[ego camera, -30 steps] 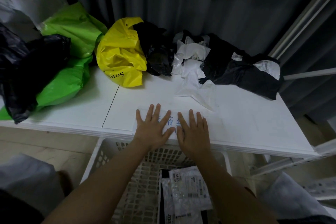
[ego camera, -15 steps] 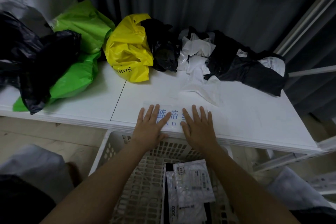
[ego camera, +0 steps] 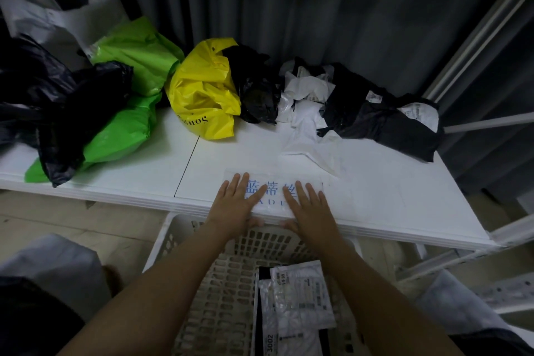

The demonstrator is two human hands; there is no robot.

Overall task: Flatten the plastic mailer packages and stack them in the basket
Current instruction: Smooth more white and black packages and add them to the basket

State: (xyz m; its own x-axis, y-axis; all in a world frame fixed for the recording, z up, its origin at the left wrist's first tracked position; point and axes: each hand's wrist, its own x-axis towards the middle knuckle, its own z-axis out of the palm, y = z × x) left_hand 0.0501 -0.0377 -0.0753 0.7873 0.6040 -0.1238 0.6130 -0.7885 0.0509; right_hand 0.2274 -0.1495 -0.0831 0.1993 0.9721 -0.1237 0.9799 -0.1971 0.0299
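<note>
Head view. White table (ego camera: 390, 196) spans mid-frame; dark curtain (ego camera: 318, 9) behind it.

Surroundings, along the far edge of the table, left to right:
- black bag (ego camera: 57, 107) at far left, lying over a green bag (ego camera: 130, 113)
- yellow bag (ego camera: 202, 92) with dark lettering, upper centre
- crumpled black bag (ego camera: 257, 87) touching the yellow one
- heap of white mailers (ego camera: 306, 101) and black mailers (ego camera: 384, 118) at upper right; one white piece trails toward the near edge and ends just beside the work piece.

None of these lies between the hands and the work piece.

Work piece: clear mailer with blue print (ego camera: 274, 191), flat at the near edge of the table, centre frame. Left hand (ego camera: 235, 205) and right hand (ego camera: 310, 208) both lie palm-down on it, fingers straight and spread, gripping nothing; thumbs hang over the table edge.

White slotted basket (ego camera: 179, 237) stands below the table edge, lower centre. Inside it, flattened mailers (ego camera: 297, 298) lie stacked, white label side up, toward the right of the basket.

Change against the frames up to 1.0 s back: the hands have spread apart sideways across the mailer, uncovering more of the blue print between them. Mailer position on the table looks unchanged; the bags and heap have not moved.
</note>
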